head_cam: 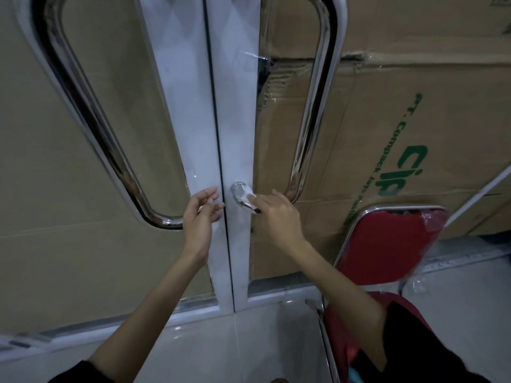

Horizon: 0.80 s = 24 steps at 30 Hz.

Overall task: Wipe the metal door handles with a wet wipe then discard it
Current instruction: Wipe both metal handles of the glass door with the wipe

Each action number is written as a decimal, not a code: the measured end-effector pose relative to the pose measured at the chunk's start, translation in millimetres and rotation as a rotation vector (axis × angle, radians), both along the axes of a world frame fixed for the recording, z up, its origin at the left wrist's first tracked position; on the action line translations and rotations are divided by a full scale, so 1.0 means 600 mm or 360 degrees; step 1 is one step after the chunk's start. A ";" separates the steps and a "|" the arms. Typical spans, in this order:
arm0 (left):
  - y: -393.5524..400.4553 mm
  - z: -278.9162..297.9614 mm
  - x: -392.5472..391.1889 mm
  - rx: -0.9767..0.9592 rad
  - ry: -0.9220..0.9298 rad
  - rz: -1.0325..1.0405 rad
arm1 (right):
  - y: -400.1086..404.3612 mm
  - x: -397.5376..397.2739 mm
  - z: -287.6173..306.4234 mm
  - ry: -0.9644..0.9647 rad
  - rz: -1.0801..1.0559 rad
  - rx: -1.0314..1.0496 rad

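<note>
Two long chrome pull handles hang on a white-framed double glass door: the left handle (pixel 91 120) and the right handle (pixel 312 111). Between them, low on the right frame, sits a small chrome lock knob (pixel 238 189). My right hand (pixel 276 214) presses a small white wet wipe (pixel 250 196) against that knob with its fingertips. My left hand (pixel 199 217) hovers at the left door frame beside the knob, fingers loosely spread, holding nothing.
Flattened cardboard (pixel 401 120) with green print covers the glass behind the door. A red folding chair (pixel 387 244) with a chrome frame stands close on the right. White floor tiles (pixel 249 341) lie below the door's bottom rail.
</note>
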<state>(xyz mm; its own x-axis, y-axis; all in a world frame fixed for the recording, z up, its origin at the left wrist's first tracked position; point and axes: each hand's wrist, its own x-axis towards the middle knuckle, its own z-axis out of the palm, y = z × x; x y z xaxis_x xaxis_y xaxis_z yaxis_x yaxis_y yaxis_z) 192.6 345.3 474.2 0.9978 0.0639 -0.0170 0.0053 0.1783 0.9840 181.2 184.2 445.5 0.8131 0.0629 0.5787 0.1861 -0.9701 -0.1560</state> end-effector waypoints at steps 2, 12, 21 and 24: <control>0.001 0.002 -0.003 0.0005 0.0014 -0.0003 | -0.013 0.002 0.020 0.0112 -0.0026 -0.0048; -0.012 0.008 -0.013 0.0045 0.0036 -0.0082 | -0.012 -0.012 -0.010 -0.0184 0.0148 -0.0196; 0.000 0.013 -0.010 -0.0018 0.0036 -0.0009 | 0.024 0.021 -0.025 -0.0155 0.0215 -0.0369; 0.003 0.021 -0.010 -0.0021 0.0023 -0.0020 | 0.037 0.047 -0.023 -0.0135 0.0353 -0.0646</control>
<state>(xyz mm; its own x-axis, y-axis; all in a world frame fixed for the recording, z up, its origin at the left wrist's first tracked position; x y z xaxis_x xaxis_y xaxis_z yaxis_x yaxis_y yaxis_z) 186.7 347.2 486.8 0.9982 0.0513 -0.0320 0.0217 0.1908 0.9814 209.1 206.1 431.9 0.7052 0.4652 0.5350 0.3918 -0.8847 0.2527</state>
